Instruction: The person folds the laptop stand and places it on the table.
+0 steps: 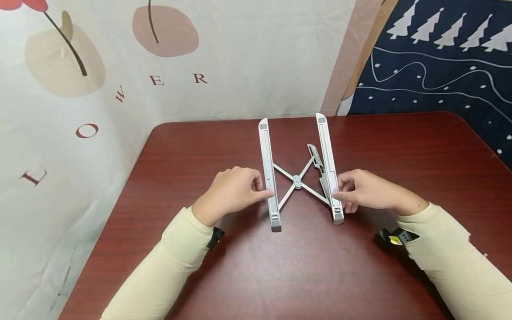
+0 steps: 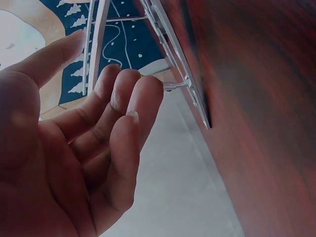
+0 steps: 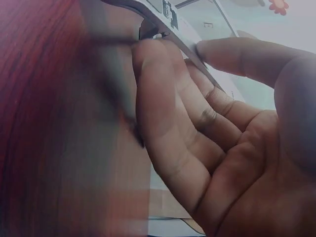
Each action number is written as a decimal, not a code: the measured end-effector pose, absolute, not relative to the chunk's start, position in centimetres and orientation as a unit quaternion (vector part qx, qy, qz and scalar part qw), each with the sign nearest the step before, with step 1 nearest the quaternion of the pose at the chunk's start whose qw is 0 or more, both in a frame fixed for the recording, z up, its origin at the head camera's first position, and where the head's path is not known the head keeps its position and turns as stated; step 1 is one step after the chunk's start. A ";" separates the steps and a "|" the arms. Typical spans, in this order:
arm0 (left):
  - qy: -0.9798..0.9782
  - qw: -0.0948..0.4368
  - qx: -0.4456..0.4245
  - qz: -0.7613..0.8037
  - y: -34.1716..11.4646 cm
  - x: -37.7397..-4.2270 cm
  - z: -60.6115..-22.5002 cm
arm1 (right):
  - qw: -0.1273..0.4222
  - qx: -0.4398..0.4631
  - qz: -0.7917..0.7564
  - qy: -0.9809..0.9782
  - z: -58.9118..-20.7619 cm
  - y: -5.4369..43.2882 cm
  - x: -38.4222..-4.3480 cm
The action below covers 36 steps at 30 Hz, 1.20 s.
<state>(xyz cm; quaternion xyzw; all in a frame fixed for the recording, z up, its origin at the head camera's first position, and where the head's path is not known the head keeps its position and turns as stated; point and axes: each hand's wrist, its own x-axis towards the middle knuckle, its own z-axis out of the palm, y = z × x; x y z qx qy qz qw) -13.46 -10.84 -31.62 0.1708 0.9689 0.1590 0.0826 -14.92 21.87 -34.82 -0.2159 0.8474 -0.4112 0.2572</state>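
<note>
Bench (image 1: 280, 280): red-brown woodgrain, printed cloth (image 1: 256, 66) behind.
Folding laptop stand (image 1: 297, 182): on bench between hands, X-brace (image 1: 288, 194) spread.
Left hand (image 1: 234, 191): fingers narrow, pinching left rail (image 1: 267, 164).
Right hand (image 1: 370, 191): likewise, right rail (image 1: 328, 160).
Handling: matched pressure should prevent twisting.

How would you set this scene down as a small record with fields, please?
Object: silver folding laptop stand, spread open
Structure: two long rails joined by X-shaped crossbars
Left hand: pinches the left rail
Right hand: pinches the right rail
Support leg: angled out along the right rail's inner side
Surface: reddish-brown wood-grain table
Backdrop: pale cloth with printed letters; navy cloth with white trees
</note>
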 end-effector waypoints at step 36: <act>0.955 0.120 0.198 0.185 -10.6 -13.7 -32.0 | 0.250 -0.245 -0.413 0.840 -35.3 21.3 -14.5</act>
